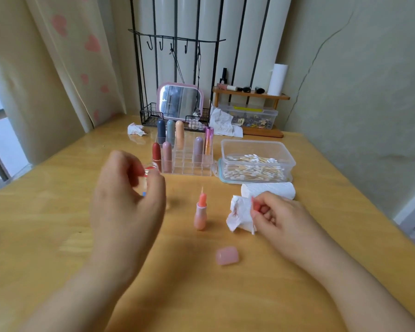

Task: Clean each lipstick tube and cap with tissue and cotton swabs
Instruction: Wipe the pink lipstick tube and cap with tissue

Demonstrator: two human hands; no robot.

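Nearest lies the pink cap (227, 255) on its side on the table (58, 212); it looks light, smooth and apt to roll, so I would pinch it across its sides. Beyond it the open lipstick tube (200, 213) stands upright between the hands, top-heavy and soft-tipped, best held by its base; the right hand (273, 216) pinches a crumpled tissue (240, 216) just beside it, while the left hand (127, 195) curls its fingers round a small clear jar (151, 167). Farther off stand the clear rack (189, 164) of capped lipsticks, the swab box (256, 161) and a tissue roll (268, 190), none blocking the tube.

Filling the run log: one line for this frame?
left hand: small jar | right hand: tissue | lipstick: upright, open | cap: on table
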